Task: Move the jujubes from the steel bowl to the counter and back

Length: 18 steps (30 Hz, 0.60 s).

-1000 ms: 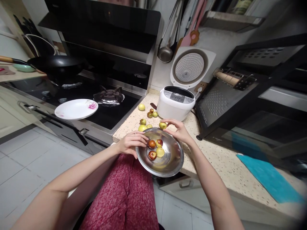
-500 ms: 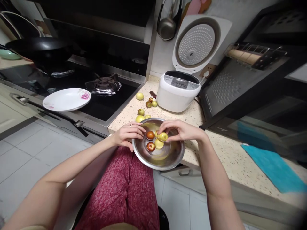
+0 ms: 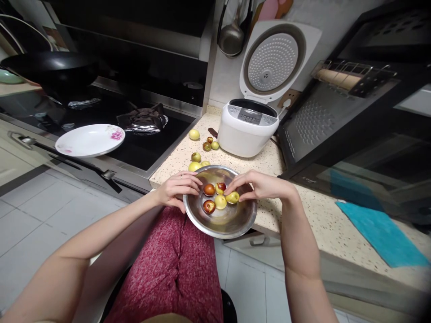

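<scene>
Fruits are divided between two places at this moment. Four of them, the group inside the bowl (image 3: 220, 202), rest together in the steel bowl (image 3: 232, 226) at the centre of the frame, and the fifth, a yellow-green fruit (image 3: 232, 197), is beside them at the fingertips of the right hand (image 3: 257, 185). Its thumb and index finger are bent around this fruit and seem to touch both sides; how firmly they press, I cannot tell. The left hand (image 3: 180, 186) holds the bowl by its left rim, with fingers over the edge and thumb outside.

About seven loose fruits (image 3: 195, 157) lie on the counter (image 3: 269, 167), above the bowl in the frame. I judge, therefore, that less than half of the fruit is inside.

The nearest loose ones are partly covered by the bowl's rim, so my count is not certain. A dark flat object (image 3: 213, 132), partly behind the rice cooker (image 3: 248, 134), is too small to name. The wok (image 3: 50, 67) is cut off at the upper left.
</scene>
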Tool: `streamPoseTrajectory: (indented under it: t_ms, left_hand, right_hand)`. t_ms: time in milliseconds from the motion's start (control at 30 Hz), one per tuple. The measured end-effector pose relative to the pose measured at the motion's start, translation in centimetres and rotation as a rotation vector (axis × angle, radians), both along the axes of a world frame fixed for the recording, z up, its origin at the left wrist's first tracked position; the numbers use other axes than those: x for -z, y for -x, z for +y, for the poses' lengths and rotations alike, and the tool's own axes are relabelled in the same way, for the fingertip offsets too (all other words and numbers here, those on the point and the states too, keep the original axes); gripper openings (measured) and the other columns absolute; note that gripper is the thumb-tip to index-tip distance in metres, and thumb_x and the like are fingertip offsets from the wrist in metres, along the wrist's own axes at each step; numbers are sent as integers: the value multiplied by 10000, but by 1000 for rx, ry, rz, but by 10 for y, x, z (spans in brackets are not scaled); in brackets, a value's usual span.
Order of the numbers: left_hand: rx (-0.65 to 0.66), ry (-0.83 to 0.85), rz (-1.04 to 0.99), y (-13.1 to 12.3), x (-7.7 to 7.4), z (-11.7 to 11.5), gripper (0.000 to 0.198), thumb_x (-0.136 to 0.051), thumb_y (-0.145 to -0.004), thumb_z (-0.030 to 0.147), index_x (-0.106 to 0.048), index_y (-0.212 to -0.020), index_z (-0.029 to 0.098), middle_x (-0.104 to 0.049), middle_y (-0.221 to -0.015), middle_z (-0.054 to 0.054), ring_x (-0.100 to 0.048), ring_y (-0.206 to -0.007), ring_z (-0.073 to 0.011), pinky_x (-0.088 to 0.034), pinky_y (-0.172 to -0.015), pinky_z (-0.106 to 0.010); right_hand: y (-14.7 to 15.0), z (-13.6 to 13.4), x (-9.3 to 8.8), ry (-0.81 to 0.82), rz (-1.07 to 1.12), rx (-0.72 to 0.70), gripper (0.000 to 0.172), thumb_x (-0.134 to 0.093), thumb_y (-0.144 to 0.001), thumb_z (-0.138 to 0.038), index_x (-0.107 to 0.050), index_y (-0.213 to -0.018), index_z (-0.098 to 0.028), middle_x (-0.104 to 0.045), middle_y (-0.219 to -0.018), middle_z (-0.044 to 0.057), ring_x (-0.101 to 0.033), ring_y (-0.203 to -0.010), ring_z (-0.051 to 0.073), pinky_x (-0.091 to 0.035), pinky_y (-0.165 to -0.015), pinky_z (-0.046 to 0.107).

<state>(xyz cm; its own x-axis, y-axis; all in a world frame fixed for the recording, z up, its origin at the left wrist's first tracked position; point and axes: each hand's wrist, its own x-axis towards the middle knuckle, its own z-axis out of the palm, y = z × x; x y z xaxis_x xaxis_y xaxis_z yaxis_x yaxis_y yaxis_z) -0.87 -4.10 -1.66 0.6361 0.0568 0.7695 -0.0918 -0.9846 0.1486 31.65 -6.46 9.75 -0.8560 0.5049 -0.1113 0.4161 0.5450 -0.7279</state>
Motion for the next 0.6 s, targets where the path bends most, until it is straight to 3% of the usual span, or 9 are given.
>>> streamPoseTrajectory:
  t_ms: [300,600]
  left_hand:
    - [-9,-7,2,0,-2,-1,562,-523,-996,648,-745,-1056,135,-788,-922,-117,-770,-1063,-258,-557,-1083,-447]
    - [12,9,9,0,-1,0,541,-544,-992,638,-742,-1084,144,-795,-932,-117,-765,-1081,-263,-545,-1092,-463]
  right_hand:
    - [8,4,13,121,-31,-21,264,-753,-913,-212,-816,-1169,-234,-794,-1195,61,-740,-1090,206,-553,-992,313]
    - [10,7,9,68,75,12,254,-750,-939,-338,-813,-1147,-207,-793,-1183,84,-737,-1097,220,-558,-1004,342]
